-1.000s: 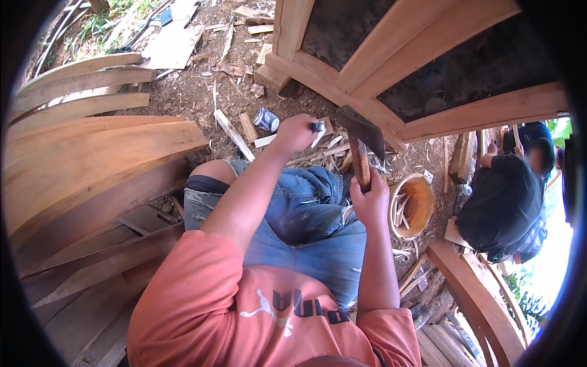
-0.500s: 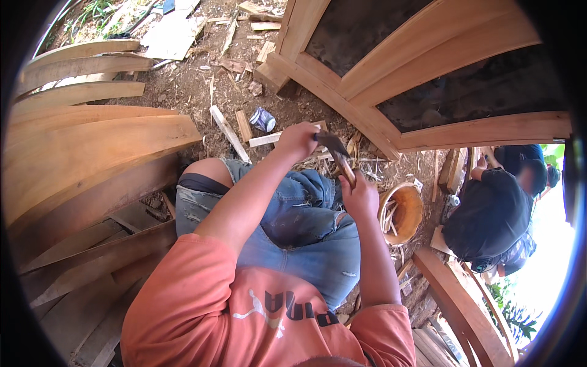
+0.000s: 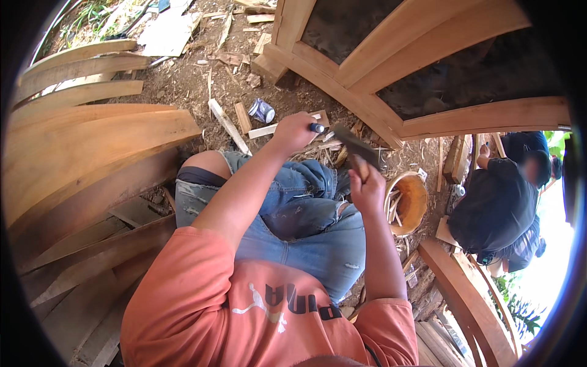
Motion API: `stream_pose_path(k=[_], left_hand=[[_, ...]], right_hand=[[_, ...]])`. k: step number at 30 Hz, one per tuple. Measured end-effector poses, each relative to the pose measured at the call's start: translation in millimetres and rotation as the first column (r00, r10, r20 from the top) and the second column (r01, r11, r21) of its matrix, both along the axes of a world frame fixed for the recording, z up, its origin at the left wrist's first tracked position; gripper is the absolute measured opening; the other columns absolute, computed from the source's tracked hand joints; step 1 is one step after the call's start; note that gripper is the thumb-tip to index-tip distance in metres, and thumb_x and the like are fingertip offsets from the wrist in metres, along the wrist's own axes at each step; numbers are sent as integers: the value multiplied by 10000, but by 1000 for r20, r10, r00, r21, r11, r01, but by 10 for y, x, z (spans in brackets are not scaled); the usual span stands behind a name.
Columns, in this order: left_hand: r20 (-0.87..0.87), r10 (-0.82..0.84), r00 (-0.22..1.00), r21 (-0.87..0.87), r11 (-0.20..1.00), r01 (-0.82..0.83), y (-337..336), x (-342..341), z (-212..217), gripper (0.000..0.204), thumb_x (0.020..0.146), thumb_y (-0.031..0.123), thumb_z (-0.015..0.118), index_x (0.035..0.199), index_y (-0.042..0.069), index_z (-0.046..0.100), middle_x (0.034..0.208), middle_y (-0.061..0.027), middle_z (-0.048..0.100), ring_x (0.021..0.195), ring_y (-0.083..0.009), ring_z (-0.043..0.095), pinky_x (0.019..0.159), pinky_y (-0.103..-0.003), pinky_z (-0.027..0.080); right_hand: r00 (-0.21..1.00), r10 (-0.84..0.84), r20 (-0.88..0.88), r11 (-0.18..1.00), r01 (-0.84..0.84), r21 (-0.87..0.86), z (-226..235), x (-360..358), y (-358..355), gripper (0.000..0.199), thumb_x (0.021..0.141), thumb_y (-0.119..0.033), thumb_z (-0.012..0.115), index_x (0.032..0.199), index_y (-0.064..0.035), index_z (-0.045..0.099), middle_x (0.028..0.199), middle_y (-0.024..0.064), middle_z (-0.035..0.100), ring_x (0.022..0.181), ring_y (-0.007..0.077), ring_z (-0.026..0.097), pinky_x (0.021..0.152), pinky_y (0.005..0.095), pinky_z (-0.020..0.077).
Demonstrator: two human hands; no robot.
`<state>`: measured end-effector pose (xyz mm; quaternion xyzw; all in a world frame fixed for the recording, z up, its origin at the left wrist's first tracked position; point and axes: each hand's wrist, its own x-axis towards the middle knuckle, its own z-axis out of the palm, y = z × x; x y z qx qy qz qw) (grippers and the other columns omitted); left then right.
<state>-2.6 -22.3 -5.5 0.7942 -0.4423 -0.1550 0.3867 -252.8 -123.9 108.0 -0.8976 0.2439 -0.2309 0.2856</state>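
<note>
My left hand (image 3: 295, 131) is closed round what looks like a chisel (image 3: 317, 128). Only its dark blue handle end sticks out, toward the right; its working end is hidden by the fist. In my right hand (image 3: 367, 191) is a hammer (image 3: 365, 167) with a wooden handle. Its dark head (image 3: 356, 145) is slightly blurred and stands apart from the chisel's end. Both hands are above and beyond my legs in torn jeans (image 3: 293, 211). A pale wood strip (image 3: 263, 131) lies on the ground beside my left hand.
Right of my knees stands an orange-yellow bucket (image 3: 408, 199) holding thin sticks. A large wooden frame (image 3: 391, 122) with dark panels fills the upper right. Curved planks (image 3: 104, 131) are stacked at left. A crumpled can (image 3: 262, 111) lies among wood scraps. A person (image 3: 492, 208) crouches at right.
The hammer has moved right, away from my left hand, which exposes the blue handle end. My left hand has shifted slightly up and left. The person at right has moved slightly.
</note>
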Motion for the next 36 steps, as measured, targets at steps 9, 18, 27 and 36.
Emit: stream_pose_path(k=[9,18,27,36], left_hand=[[8,-20,1000,-5,1000,20,20,14,-32,124,899,227,770,991,150,802,988,-124,728,1006,-379,720,847,-502,575],[7,-46,999,136,990,45,-22,-8,67,126,899,205,757,1005,144,785,1040,-111,734,1056,-370,722,893,-489,581],[64,-62,996,93,994,55,26,-20,-44,121,883,185,772,1000,153,778,998,-106,723,1013,-365,725,860,-484,581],[127,-71,989,113,992,56,36,-27,-69,92,897,192,742,971,140,754,973,-104,706,981,-371,722,825,-492,573]], right_hand=[[947,-83,-311,996,83,-12,-274,-92,-14,400,1026,-435,737,1054,-38,701,790,241,722,768,486,720,706,569,562],[831,-79,-550,996,83,-18,-149,-15,-86,408,1011,-420,768,1083,-23,708,859,260,737,832,514,717,741,573,563],[914,-95,-394,995,89,-35,-203,-90,-107,352,1002,-399,791,1028,-61,693,832,231,724,788,472,719,703,564,553],[896,-42,-443,996,1,-91,-291,-118,-185,389,1013,-463,754,1028,-80,686,782,195,726,760,439,730,685,549,565]])
